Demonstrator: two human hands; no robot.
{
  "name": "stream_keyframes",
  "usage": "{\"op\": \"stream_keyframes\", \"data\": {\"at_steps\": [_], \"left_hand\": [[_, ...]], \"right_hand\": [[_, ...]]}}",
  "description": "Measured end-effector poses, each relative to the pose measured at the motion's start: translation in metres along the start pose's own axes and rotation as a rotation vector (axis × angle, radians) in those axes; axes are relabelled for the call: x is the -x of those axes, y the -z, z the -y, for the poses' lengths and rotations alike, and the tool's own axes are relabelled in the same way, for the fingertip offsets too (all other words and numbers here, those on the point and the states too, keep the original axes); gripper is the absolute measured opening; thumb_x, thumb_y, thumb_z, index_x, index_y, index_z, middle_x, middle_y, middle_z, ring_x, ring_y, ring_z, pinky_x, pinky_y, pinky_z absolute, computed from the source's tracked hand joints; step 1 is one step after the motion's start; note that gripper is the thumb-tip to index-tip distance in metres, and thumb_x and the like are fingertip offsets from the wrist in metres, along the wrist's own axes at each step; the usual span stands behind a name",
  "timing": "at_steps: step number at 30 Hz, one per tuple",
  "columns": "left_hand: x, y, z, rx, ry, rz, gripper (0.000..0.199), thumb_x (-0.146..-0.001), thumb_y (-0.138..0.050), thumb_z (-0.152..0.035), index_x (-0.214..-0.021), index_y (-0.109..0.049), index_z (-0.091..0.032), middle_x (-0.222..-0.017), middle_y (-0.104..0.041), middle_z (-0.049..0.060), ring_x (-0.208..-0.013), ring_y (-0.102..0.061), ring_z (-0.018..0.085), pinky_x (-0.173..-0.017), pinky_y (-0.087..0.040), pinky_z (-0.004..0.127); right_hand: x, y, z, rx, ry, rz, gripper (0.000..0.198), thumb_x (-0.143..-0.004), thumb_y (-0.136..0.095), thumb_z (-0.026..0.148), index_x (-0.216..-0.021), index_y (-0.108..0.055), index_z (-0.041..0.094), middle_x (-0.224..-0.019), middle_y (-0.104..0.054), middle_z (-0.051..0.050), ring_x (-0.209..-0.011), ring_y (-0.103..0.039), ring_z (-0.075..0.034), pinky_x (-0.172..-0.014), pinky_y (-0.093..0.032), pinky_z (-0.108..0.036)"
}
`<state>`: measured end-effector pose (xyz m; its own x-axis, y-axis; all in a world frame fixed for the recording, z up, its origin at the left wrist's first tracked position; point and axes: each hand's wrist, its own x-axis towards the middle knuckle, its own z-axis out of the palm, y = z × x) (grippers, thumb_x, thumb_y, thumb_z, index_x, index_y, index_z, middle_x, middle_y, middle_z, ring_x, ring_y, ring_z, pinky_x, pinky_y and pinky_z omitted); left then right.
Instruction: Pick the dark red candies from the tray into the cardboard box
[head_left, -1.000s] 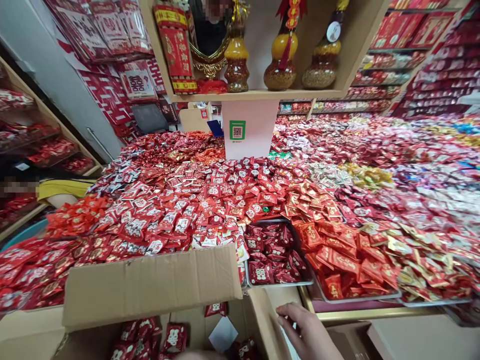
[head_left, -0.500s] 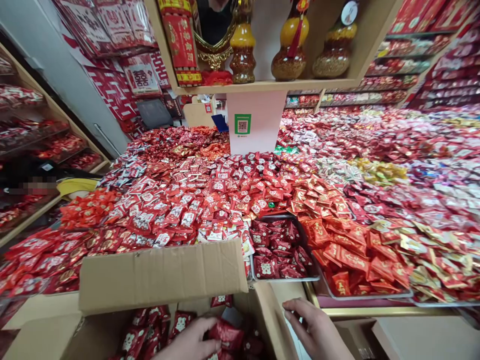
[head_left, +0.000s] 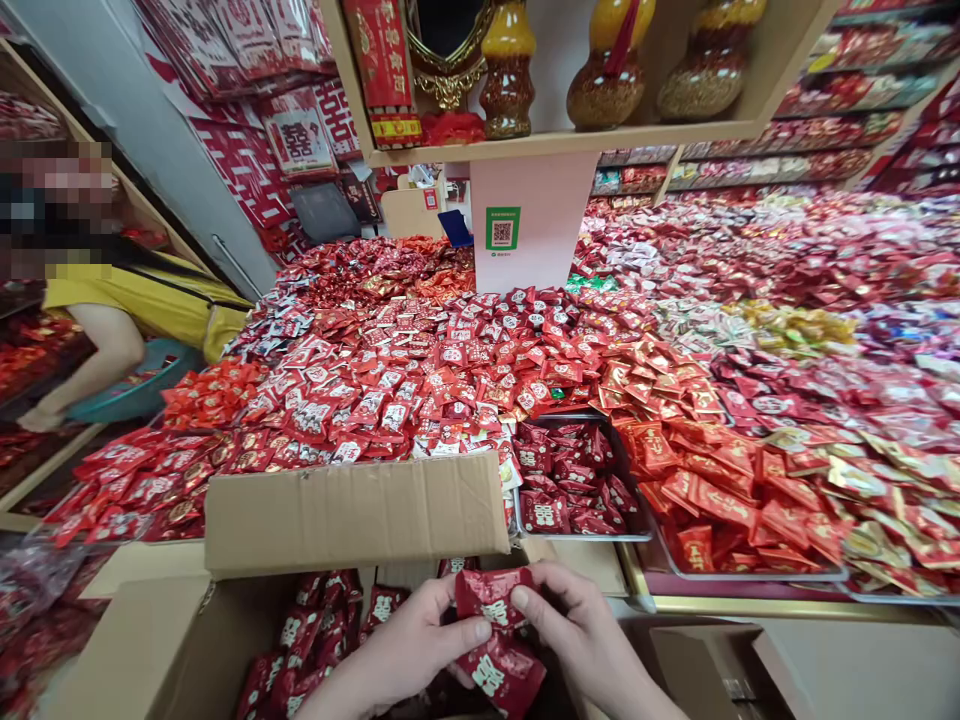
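Observation:
Over the open cardboard box [head_left: 352,515], both hands meet at two dark red wrapped candy packets with pale printed characters. My left hand [head_left: 416,640] pinches them from the left, its thumb lying across the place where they meet. From the other side my right hand [head_left: 574,625] grips the upper candy packet [head_left: 480,592], thumb in front and fingers behind. The lower candy packet [head_left: 504,678] hangs just beneath, tilted; whether the two are joined cannot be made out. More packets of the same kind [head_left: 300,630] lie inside the box, partly covered by my left forearm.
Behind the box, a metal tray [head_left: 585,537] holds similar dark red packets. Heaps of wrapped candies [head_left: 375,380] cover the wide counter. A wooden shelf [head_left: 570,143] with gourd-shaped jars overhangs it. At left, a person in yellow [head_left: 127,300] is beside a teal basin [head_left: 124,395].
My left hand has lifted packets out of the box. My right hand has left the box's right flap and taken hold of the packets too. A person has come further into view at left.

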<state>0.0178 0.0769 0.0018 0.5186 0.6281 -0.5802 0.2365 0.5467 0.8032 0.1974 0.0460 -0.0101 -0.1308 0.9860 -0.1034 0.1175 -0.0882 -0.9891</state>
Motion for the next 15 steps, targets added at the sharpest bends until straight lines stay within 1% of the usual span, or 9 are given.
{"op": "stream_keyframes", "data": {"at_steps": [3, 5, 7, 8, 9, 10, 12, 14, 15], "left_hand": [[0.0, 0.0, -0.001, 0.066, 0.005, -0.043, 0.039, -0.066, -0.071, -0.032, -0.099, -0.06, -0.015, -0.079, -0.067, 0.0, -0.064, -0.059, 0.014, -0.056, -0.046, 0.024], [0.0, 0.001, -0.001, 0.109, 0.019, -0.055, 0.033, -0.064, -0.073, -0.032, -0.09, -0.062, -0.015, -0.075, -0.067, -0.001, -0.064, -0.059, 0.013, -0.057, -0.045, 0.024], [0.0, 0.003, -0.002, 0.163, 0.038, -0.014, 0.029, -0.066, -0.071, -0.033, -0.088, -0.063, -0.015, -0.073, -0.068, -0.001, -0.065, -0.06, 0.013, -0.059, -0.046, 0.024], [0.001, 0.003, -0.003, 0.206, 0.043, 0.017, 0.029, -0.068, -0.07, -0.033, -0.09, -0.063, -0.015, -0.074, -0.069, 0.0, -0.066, -0.061, 0.013, -0.061, -0.046, 0.025], [0.001, 0.004, -0.003, 0.256, 0.045, 0.049, 0.03, -0.069, -0.07, -0.032, -0.093, -0.062, -0.016, -0.075, -0.07, 0.001, -0.067, -0.062, 0.013, -0.062, -0.046, 0.025], [0.002, 0.004, -0.004, 0.313, 0.045, 0.079, 0.032, -0.069, -0.071, -0.03, -0.096, -0.061, -0.016, -0.077, -0.07, 0.002, -0.067, -0.063, 0.013, -0.063, -0.047, 0.024], [0.002, 0.003, -0.003, 0.404, 0.039, 0.119, 0.035, -0.069, -0.071, -0.03, -0.098, -0.061, -0.015, -0.077, -0.07, 0.004, -0.065, -0.063, 0.012, -0.062, -0.047, 0.024], [0.001, 0.001, 0.0, 0.443, 0.042, 0.113, 0.032, -0.07, -0.069, -0.035, -0.094, -0.063, -0.014, -0.075, -0.069, 0.005, -0.062, -0.062, 0.011, -0.059, -0.047, 0.023], [0.0, 0.0, 0.001, 0.454, 0.05, 0.09, 0.032, -0.072, -0.066, -0.039, -0.092, -0.063, -0.014, -0.074, -0.069, 0.005, -0.06, -0.062, 0.012, -0.058, -0.047, 0.024]], "right_hand": [[0.0, 0.005, -0.002, -0.002, 0.089, -0.09, 0.027, -0.083, -0.05, 0.036, -0.069, -0.062, 0.017, -0.064, -0.059, -0.001, -0.061, -0.055, -0.013, -0.057, -0.046, -0.023], [0.002, 0.008, -0.006, 0.048, 0.216, -0.188, 0.019, -0.083, -0.052, 0.03, -0.077, -0.066, 0.02, -0.073, -0.061, -0.003, -0.068, -0.058, -0.014, -0.061, -0.048, -0.023], [0.005, 0.009, -0.012, 0.103, 0.348, -0.268, 0.017, -0.082, -0.053, 0.025, -0.092, -0.067, 0.025, -0.088, -0.062, -0.006, -0.08, -0.06, -0.016, -0.069, -0.05, -0.025], [0.006, 0.009, -0.016, 0.121, 0.385, -0.275, 0.02, -0.082, -0.053, 0.024, -0.097, -0.066, 0.028, -0.094, -0.062, -0.006, -0.085, -0.06, -0.017, -0.072, -0.051, -0.026], [0.008, 0.008, -0.02, 0.121, 0.388, -0.252, 0.021, -0.082, -0.053, 0.025, -0.099, -0.065, 0.029, -0.098, -0.061, -0.007, -0.087, -0.06, -0.017, -0.074, -0.051, -0.027], [0.009, 0.007, -0.025, 0.093, 0.35, -0.218, 0.021, -0.082, -0.053, 0.028, -0.099, -0.065, 0.03, -0.099, -0.061, -0.007, -0.087, -0.061, -0.018, -0.074, -0.051, -0.028], [0.011, 0.003, -0.032, -0.05, 0.182, -0.15, 0.023, -0.082, -0.051, 0.036, -0.1, -0.064, 0.029, -0.099, -0.061, -0.008, -0.082, -0.061, -0.019, -0.072, -0.053, -0.03], [0.011, 0.0, -0.036, -0.232, -0.001, -0.099, 0.026, -0.082, -0.05, 0.042, -0.101, -0.062, 0.029, -0.096, -0.062, -0.008, -0.08, -0.062, -0.02, -0.071, -0.053, -0.032], [0.011, -0.001, -0.037, -0.298, -0.058, -0.091, 0.027, -0.081, -0.051, 0.044, -0.1, -0.062, 0.03, -0.095, -0.063, -0.008, -0.082, -0.062, -0.021, -0.072, -0.053, -0.033]]}}
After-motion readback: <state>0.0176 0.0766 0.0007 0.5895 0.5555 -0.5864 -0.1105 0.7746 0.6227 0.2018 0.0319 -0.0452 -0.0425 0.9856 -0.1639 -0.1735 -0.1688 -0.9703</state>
